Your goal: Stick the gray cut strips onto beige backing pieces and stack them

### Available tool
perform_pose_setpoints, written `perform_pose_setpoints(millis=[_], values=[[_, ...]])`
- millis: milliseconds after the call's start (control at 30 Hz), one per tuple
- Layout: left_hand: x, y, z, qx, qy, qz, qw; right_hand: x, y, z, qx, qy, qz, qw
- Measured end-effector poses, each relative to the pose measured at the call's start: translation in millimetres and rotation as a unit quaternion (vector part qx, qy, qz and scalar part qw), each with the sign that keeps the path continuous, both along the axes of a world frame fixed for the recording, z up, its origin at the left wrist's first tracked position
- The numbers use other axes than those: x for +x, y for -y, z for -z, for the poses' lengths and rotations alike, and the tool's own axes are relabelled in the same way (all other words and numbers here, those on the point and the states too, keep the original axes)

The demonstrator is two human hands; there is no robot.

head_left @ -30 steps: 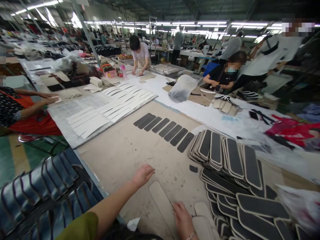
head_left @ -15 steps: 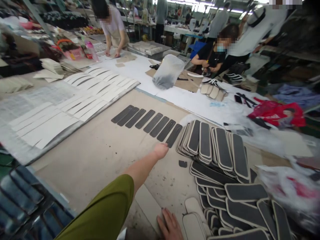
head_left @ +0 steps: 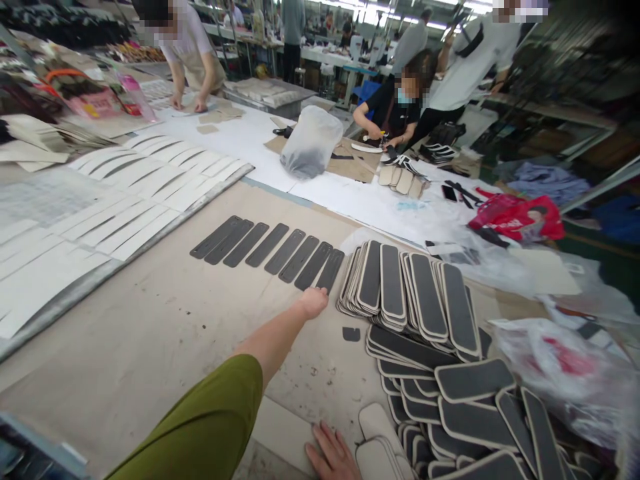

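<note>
My left hand (head_left: pixel 315 302), below a green sleeve, is closed at the near end of a dark grey strip (head_left: pixel 331 269), the rightmost of a row. The strip has rounded corners and lies on the table; its near tip is partly hidden by my fingers. Several similar dark strips (head_left: pixel 267 245) lie side by side to its left. At the bottom edge my right hand (head_left: pixel 334 452) lies flat with fingers apart, resting against a plain beige board (head_left: pixel 283 432). Just right of it are cream rounded pieces (head_left: pixel 377 453). A small dark notched piece (head_left: pixel 351 333) lies between the hands and the stacks.
Stacks of dark pads with cream edges (head_left: pixel 393 283) and a looser pile (head_left: pixel 477 421) fill the right side. White cut sheets (head_left: pixel 150 180) lie at left. Beyond stand a cloudy plastic bag (head_left: pixel 311 143) and a red bag (head_left: pixel 520 217). Two people work across the table.
The view has swung to the right, so the table's things sit further left. My left hand stays at the rightmost strip's near end, and my right hand remains flat at the bottom.
</note>
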State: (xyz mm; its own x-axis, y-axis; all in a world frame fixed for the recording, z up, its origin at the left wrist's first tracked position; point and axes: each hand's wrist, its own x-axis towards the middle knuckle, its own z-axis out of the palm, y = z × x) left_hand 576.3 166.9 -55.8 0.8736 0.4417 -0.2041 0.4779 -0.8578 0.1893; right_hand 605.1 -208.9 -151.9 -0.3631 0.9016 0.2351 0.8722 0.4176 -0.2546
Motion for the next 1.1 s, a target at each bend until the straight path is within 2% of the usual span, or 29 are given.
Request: perform_pose_setpoints(millis=[100,167,200,267,367,433,467,500,533,667,833,900,1000,1100], values=[[-12.0,8.9,-26.7,0.015,0.029,-0.005,0.999,2.6,-5.2,-13.3,-0.063,-0.104,0.030,0.992],[-30.4,24.3,-52.0,0.028,0.046,-0.008,0.999,3.1,-9.0,-29.4,-0.119,-0.199,0.107,0.967],[-43.1,35.0,-67.0,0.030,0.062,-0.014,0.998,3.6,-11.6,-38.6,-0.143,-0.248,0.162,0.944],[-74.3,61.3,-100.7,0.014,0.126,-0.046,0.991,5.9,-19.5,-56.7,-0.173,-0.362,0.270,0.875],[-127.9,105.4,-153.4,-0.100,0.210,-0.096,0.968,11.6,-36.1,-78.9,-0.200,-0.548,0.371,0.723],[-160.1,133.1,-182.5,-0.190,0.218,-0.115,0.950,13.5,-46.3,-89.6,-0.225,-0.643,0.392,0.618],[-173.7,145.6,-193.5,-0.230,0.213,-0.120,0.942,13.1,-49.8,-93.8,-0.242,-0.674,0.391,0.579],[-185.2,157.2,-201.9,-0.264,0.205,-0.125,0.934,11.5,-51.8,-97.4,-0.258,-0.694,0.386,0.550],[-194.9,167.8,-207.8,-0.291,0.197,-0.129,0.927,8.9,-52.2,-100.3,-0.275,-0.704,0.380,0.533],[-220.0,201.6,-213.8,-0.349,0.168,-0.148,0.910,-7.8,-40.2,-107.2,-0.329,-0.707,0.346,0.522],[-237.9,227.8,-208.8,-0.387,0.151,-0.180,0.892,-24.1,-14.7,-115.3,-0.377,-0.682,0.299,0.550],[-244.1,233.5,-204.4,-0.411,0.156,-0.202,0.876,-26.3,-5.3,-118.8,-0.388,-0.678,0.295,0.550],[-251.7,236.9,-189.9,-0.473,0.165,-0.273,0.822,-26.5,9.6,-118.4,-0.382,-0.673,0.331,0.539],[-255.4,234.5,-160.9,-0.506,0.163,-0.340,0.776,-25.8,26.1,-108.6,-0.374,-0.660,0.372,0.534]])
